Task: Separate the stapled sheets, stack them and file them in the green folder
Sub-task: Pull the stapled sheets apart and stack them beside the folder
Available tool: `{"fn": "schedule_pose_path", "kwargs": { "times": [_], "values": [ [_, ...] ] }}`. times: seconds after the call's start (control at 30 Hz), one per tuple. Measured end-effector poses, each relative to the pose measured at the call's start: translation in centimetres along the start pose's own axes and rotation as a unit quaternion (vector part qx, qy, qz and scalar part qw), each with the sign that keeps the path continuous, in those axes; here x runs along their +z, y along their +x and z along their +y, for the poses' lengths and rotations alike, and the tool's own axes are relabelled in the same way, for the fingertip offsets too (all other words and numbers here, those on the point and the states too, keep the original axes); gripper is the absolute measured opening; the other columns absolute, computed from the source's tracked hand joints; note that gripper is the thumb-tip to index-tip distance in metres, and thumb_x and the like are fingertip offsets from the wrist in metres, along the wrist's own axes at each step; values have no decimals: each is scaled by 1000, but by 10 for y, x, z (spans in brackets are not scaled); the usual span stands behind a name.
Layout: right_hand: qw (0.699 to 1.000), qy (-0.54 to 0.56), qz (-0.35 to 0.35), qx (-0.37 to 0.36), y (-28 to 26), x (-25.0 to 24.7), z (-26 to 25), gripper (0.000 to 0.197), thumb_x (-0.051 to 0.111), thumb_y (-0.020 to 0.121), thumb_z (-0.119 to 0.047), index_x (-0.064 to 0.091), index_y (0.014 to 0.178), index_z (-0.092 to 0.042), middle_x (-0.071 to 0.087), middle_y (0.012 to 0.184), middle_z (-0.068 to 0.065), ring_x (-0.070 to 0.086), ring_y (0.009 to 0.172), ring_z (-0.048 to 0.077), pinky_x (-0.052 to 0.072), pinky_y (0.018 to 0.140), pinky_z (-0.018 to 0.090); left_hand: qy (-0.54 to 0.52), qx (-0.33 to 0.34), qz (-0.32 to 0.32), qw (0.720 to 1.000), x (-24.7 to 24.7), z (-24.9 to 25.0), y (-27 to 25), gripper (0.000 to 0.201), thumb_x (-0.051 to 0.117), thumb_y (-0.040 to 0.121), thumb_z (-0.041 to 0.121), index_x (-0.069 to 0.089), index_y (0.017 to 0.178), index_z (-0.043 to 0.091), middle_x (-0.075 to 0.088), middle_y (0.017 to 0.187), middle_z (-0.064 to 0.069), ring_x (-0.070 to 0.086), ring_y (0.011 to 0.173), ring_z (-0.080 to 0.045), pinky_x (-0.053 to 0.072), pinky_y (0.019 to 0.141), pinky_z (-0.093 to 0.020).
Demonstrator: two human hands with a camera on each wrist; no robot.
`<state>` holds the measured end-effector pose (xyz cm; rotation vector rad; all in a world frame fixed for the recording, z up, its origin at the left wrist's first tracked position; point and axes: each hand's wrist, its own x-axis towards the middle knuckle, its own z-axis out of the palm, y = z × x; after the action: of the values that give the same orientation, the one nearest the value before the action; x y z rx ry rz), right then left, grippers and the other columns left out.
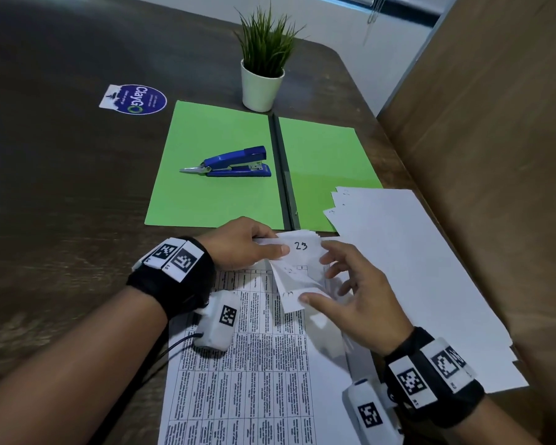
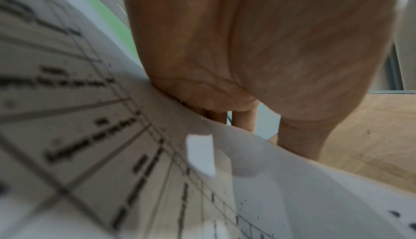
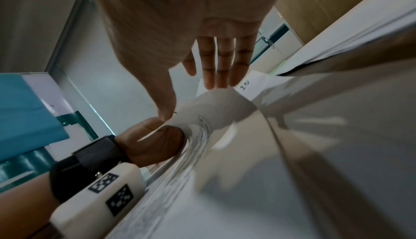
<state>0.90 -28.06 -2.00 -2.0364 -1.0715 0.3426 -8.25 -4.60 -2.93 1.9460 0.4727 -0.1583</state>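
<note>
A stapled bundle of printed sheets (image 1: 254, 364) lies on the table in front of me, its top corner pages (image 1: 299, 252) folded back and marked "23". My left hand (image 1: 254, 245) pinches that folded corner between thumb and fingers. My right hand (image 1: 341, 284) has its fingers spread, the thumb pressing on a lower page corner (image 1: 294, 300). The green folder (image 1: 225, 162) lies open beyond the hands. In the right wrist view the right hand (image 3: 202, 75) touches a curled page (image 3: 216, 107). The left wrist view shows the left hand (image 2: 247, 65) against the printed sheet (image 2: 90, 136).
A blue stapler (image 1: 235, 162) sits on the folder's left leaf. A loose stack of white sheets (image 1: 414, 277) lies to the right, over the folder's corner. A potted plant (image 1: 262, 69) stands behind the folder, a sticker (image 1: 135, 99) at far left, a wooden partition (image 1: 495, 155) on the right.
</note>
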Motion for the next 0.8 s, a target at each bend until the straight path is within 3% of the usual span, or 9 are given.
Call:
{"fn": "schedule_pose_path", "kwargs": {
  "times": [0.1,0.17,0.3,0.4,0.5,0.57,0.63,0.7,0.8],
  "values": [
    [1000,12,-3,7,0,3,-4,78,87,69,-41,48,136,-41,63,113,-18,62,98,10,52,70,20,-4,7,12,1000,2,-1,0,34,63,90,58,77,92,28,76,99,-7,67,80,-16,53,79,-32],
    [1000,11,15,21,1,5,-5,76,85,71,-45,49,137,-39,61,115,-20,62,95,8,53,68,22,-9,8,16,1000,2,0,-1,35,62,90,58,77,91,26,76,97,-9,66,75,-17,52,74,-32],
    [997,-45,29,52,4,4,-1,73,79,72,-53,51,136,-34,56,118,-20,60,89,2,52,74,25,-2,10,4,1000,1,0,1,26,69,89,47,76,95,23,78,98,-1,72,95,-26,57,88,-43],
    [996,-13,15,92,6,7,1,73,84,71,-46,53,135,-33,61,107,-15,60,87,8,52,80,26,-3,15,1,1000,1,-2,2,25,71,88,47,76,96,24,77,97,2,73,92,-22,58,89,-42],
    [996,42,-2,76,4,10,-1,53,86,73,-38,63,121,-37,60,86,-11,57,78,10,50,72,24,-7,10,5,1000,1,-1,0,45,57,87,66,77,92,26,76,87,0,68,74,-15,55,78,-31],
    [998,44,-23,34,-1,12,-6,34,83,74,-43,71,104,-35,60,82,-12,57,79,7,45,69,16,-42,-14,7,999,1,2,-1,63,42,85,77,78,91,26,78,91,-3,71,78,-20,53,82,-33],
    [997,63,-34,12,-5,12,-12,35,77,73,-55,77,96,-29,65,84,-10,60,82,7,43,68,11,-74,-23,4,997,1,4,-3,55,46,93,66,78,91,22,78,85,5,72,72,-12,52,74,-28],
    [994,102,17,33,-4,12,-14,35,74,77,-55,78,91,-24,70,83,-6,62,77,6,45,63,11,-54,-8,-3,999,2,3,-2,31,63,94,47,77,95,20,75,81,9,68,64,-7,49,64,-24],
    [978,122,143,95,5,14,-3,18,81,78,-34,74,88,-19,69,74,-1,57,63,5,46,58,14,-10,4,-3,1000,0,-4,2,19,77,86,31,75,103,22,76,95,6,71,83,-13,55,76,-26]
  ]
}}
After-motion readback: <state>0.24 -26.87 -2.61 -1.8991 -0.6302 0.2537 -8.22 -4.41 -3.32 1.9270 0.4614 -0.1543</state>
